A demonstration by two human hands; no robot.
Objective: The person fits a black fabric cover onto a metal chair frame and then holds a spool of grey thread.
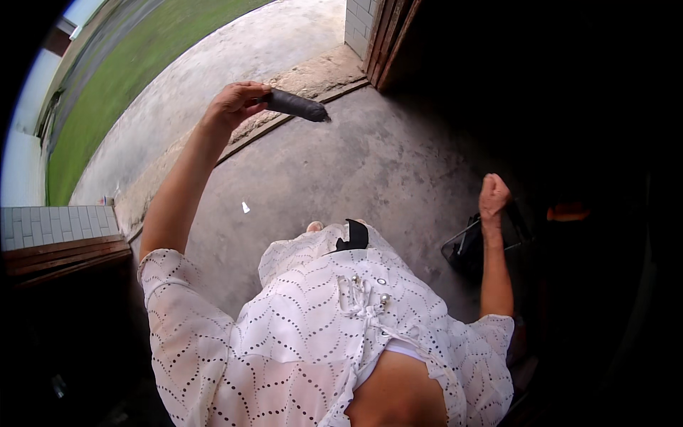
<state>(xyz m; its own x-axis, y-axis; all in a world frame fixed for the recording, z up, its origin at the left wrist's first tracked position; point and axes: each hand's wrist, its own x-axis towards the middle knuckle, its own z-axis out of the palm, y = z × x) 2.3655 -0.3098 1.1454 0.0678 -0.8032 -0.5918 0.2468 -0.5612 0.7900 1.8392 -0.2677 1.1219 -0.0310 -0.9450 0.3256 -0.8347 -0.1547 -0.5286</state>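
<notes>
My left hand (238,103) is raised toward the doorway at arm's length. Its fingers and thumb close on one end of a dark grey, tube-shaped thing that looks like a folded umbrella (295,104). The umbrella hangs in the air over the floor by the sill, its free end tilted slightly down to the right, with small points at the tip. On the right side, my right hand (493,196) is curled into a fist, and nothing shows in it. Just behind and below that fist is a dark thing with a thin metal frame (466,245), partly lost in shadow.
Beyond the wooden sill (267,128) lie pale paving (206,78) and grass (142,78). A brown door frame (390,39) rises ahead. A small white scrap (245,208) lies on the concrete floor (320,178). An orange thing (568,212) sits in the dark at right.
</notes>
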